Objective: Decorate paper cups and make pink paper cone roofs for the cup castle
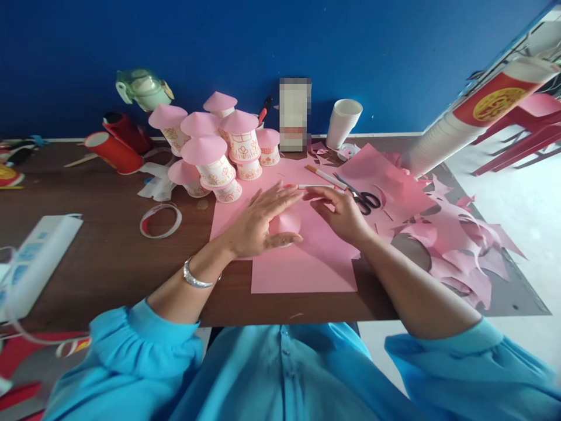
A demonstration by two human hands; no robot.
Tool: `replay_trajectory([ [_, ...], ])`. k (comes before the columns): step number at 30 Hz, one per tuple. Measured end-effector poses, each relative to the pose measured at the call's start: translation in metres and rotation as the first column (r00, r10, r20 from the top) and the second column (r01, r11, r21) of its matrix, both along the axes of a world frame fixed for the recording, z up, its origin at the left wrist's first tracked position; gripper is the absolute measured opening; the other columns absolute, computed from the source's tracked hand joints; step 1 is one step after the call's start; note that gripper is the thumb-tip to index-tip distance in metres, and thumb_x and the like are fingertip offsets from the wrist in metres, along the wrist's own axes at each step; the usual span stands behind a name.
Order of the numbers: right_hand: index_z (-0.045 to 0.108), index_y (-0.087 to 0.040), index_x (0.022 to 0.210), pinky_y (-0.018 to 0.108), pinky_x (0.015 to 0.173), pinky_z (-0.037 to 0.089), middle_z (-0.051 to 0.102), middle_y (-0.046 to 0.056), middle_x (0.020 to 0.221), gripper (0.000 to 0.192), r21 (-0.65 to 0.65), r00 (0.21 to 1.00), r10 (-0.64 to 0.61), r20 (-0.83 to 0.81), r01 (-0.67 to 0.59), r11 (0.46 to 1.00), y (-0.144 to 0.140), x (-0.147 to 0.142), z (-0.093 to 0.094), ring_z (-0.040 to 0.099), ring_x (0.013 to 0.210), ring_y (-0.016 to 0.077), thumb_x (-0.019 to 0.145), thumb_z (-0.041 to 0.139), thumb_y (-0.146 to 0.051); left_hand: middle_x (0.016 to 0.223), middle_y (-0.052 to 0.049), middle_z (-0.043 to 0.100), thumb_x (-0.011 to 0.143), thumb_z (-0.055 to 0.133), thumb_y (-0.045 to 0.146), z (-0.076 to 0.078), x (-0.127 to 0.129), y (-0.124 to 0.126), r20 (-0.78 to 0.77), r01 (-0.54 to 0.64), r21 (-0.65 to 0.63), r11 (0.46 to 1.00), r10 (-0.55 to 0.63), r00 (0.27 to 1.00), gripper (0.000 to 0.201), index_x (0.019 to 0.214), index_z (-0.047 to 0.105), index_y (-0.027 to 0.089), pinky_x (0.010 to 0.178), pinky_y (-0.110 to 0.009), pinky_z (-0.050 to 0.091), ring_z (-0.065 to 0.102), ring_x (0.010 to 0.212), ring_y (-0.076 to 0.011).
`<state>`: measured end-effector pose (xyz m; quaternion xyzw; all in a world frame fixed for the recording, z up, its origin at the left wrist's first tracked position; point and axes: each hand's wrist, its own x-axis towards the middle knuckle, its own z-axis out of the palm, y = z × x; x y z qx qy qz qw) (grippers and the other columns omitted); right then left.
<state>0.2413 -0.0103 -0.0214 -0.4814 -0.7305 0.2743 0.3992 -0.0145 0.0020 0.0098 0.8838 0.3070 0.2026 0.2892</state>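
Observation:
My left hand [258, 222] is curled around a small pink paper cone [287, 223] that rests on a sheet of pink paper [307, 266]. My right hand [339, 213] sits just right of the cone, fingertips meeting the left hand's above it, beside a white pen [313, 186]. A second pen [324, 175] and black-handled scissors [363, 199] lie just beyond the right hand. Behind the hands stands a cluster of printed paper cups topped with pink cone lids [214, 152].
A brown table [109, 263] meets a blue wall. Pink paper scraps [456, 245] lie at right, a stack of white cups [344, 123] at the back, red cups [114, 149] and a tape ring [160, 220] at left, a white power strip [35, 263] far left.

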Motion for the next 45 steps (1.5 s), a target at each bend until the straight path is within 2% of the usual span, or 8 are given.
replay_trajectory([
  [3, 0.068, -0.024, 0.139, 0.044, 0.088, 0.065, 0.079, 0.011, 0.116, 0.04, 0.038, 0.995, -0.063, -0.082, 0.066, 0.997, -0.01, -0.011, 0.007, 0.075, 0.104, 0.0252, 0.106, 0.057, -0.045, 0.177, -0.014, 0.03, 0.084, 0.07, 0.079, 0.003, -0.011, 0.003, 0.085, -0.035, -0.051, 0.998, 0.039, 0.996, 0.108, 0.17, 0.029, 0.027, 0.134, -0.059, 0.026, 0.024, 0.165, -0.0386],
  [8, 0.047, -0.027, 0.162, 0.061, 0.117, 0.049, 0.061, 0.016, 0.153, 0.063, 0.324, 0.985, 0.069, 0.159, -0.118, 0.939, -0.028, -0.027, 0.007, 0.057, 0.143, 0.0338, 0.108, 0.043, -0.061, 0.18, -0.012, 0.019, 0.092, 0.067, 0.07, -0.005, -0.029, 0.011, 0.075, 0.007, -0.054, 0.999, -0.003, 0.997, 0.102, 0.172, 0.017, 0.032, 0.136, -0.057, 0.022, 0.016, 0.168, -0.035],
  [13, 0.03, -0.02, 0.169, 0.061, 0.124, 0.042, 0.053, 0.018, 0.163, 0.07, 0.361, 0.943, 0.115, 0.311, -0.229, 0.904, -0.03, -0.035, -0.004, 0.044, 0.156, 0.0337, 0.11, 0.041, -0.056, 0.181, -0.013, 0.013, 0.098, 0.059, 0.067, -0.021, -0.028, 0.007, 0.004, 0.064, 0.033, 0.997, -0.064, 0.998, 0.098, 0.173, 0.004, 0.035, 0.135, -0.063, 0.02, 0.009, 0.169, -0.0352],
  [24, 0.047, -0.023, 0.162, 0.058, 0.13, 0.035, 0.059, 0.012, 0.159, 0.056, 0.276, 0.917, 0.092, 0.388, -0.211, 0.938, -0.033, -0.034, -0.002, 0.05, 0.152, 0.0308, 0.109, 0.052, -0.04, 0.178, -0.016, 0.023, 0.102, 0.052, 0.066, -0.015, -0.024, -0.004, -0.036, -0.002, 0.03, 1.0, 0.004, 0.999, 0.087, 0.172, 0.016, 0.03, 0.133, -0.065, 0.021, 0.017, 0.167, -0.0362],
  [30, 0.048, -0.021, 0.161, 0.06, 0.123, 0.043, 0.063, 0.016, 0.154, 0.059, 0.311, 0.941, 0.088, 0.328, -0.195, 0.93, -0.032, -0.03, 0.0, 0.055, 0.148, 0.0339, 0.107, 0.055, -0.046, 0.171, -0.023, 0.037, 0.084, 0.075, 0.073, -0.009, -0.038, -0.002, -0.023, -0.033, -0.086, 0.996, 0.031, 0.999, 0.102, 0.163, 0.037, 0.021, 0.13, -0.06, 0.034, 0.035, 0.16, -0.0411],
  [34, 0.046, -0.022, 0.162, 0.06, 0.121, 0.046, 0.063, 0.016, 0.154, 0.06, 0.371, 0.958, 0.088, 0.271, -0.188, 0.909, -0.033, -0.03, 0.003, 0.052, 0.15, 0.0345, 0.107, 0.054, -0.044, 0.132, -0.017, 0.069, 0.087, 0.071, 0.072, -0.01, -0.049, -0.001, 0.114, -0.178, -0.373, 0.91, 0.235, 0.965, 0.07, 0.133, 0.06, 0.019, 0.1, -0.044, 0.058, 0.07, 0.117, -0.0295],
  [37, 0.043, -0.026, 0.164, 0.062, 0.123, 0.044, 0.062, 0.013, 0.156, 0.06, 0.351, 0.96, 0.106, 0.261, -0.197, 0.915, -0.033, -0.034, 0.004, 0.052, 0.15, 0.0344, 0.108, 0.052, -0.045, 0.099, -0.007, 0.071, 0.093, 0.063, 0.071, -0.012, -0.042, -0.002, 0.192, -0.224, -0.579, 0.784, 0.398, 0.897, 0.054, 0.107, 0.064, 0.018, 0.074, -0.03, 0.054, 0.067, 0.082, -0.0173],
  [45, 0.027, -0.026, 0.17, 0.062, 0.125, 0.042, 0.064, 0.013, 0.154, 0.072, 0.301, 0.95, 0.117, 0.288, -0.206, 0.931, -0.033, -0.044, 0.001, 0.054, 0.149, 0.0335, 0.107, 0.056, -0.045, 0.089, -0.002, 0.066, 0.086, 0.072, 0.071, -0.012, -0.023, -0.008, 0.206, -0.204, -0.679, 0.705, 0.449, 0.869, 0.054, 0.099, 0.066, 0.019, 0.071, -0.029, 0.046, 0.059, 0.079, -0.0153],
])
